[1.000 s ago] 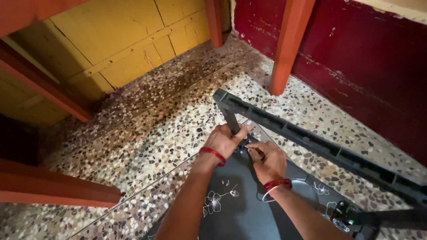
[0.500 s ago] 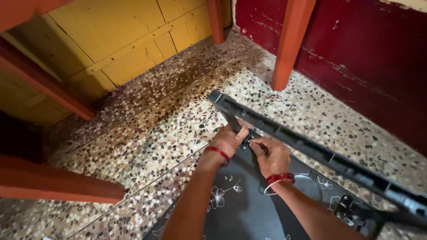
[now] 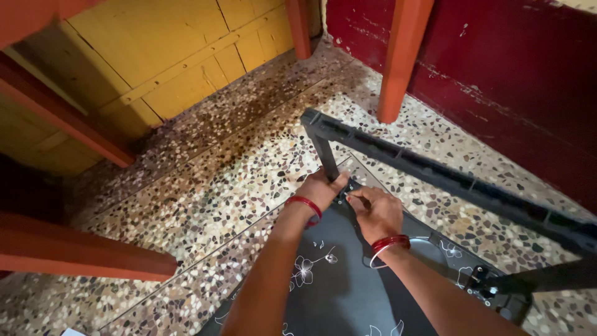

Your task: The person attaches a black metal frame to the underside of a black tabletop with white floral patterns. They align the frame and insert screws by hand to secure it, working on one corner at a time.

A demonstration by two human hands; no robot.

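Low in the middle of the frame, both hands are meeting at the corner of an upturned dark grey table top printed with white flowers [image 3: 339,280], which is lying on the speckled terrazzo floor [image 3: 205,193]. The left hand [image 3: 322,188] is grasping the foot of a black metal leg [image 3: 324,155] where it is joining the top, while the right hand [image 3: 376,211] is pinching something small at the black corner bracket [image 3: 349,188]; what the fingertips are holding is too small to tell. Red bangles are sitting on both wrists. A long black plastic frame rail [image 3: 448,177] is running from the leg toward the right edge of the frame, and a second bracket [image 3: 482,283] is showing at lower right. Doing this well seems to call for keeping the leg steady and square while the other fingers are working at the joint. No containers are showing. Orange-red wooden posts [image 3: 398,59] are standing at the top, yellow wooden panels [image 3: 168,56] at upper left, and a dark red wall [image 3: 516,81] at upper right.
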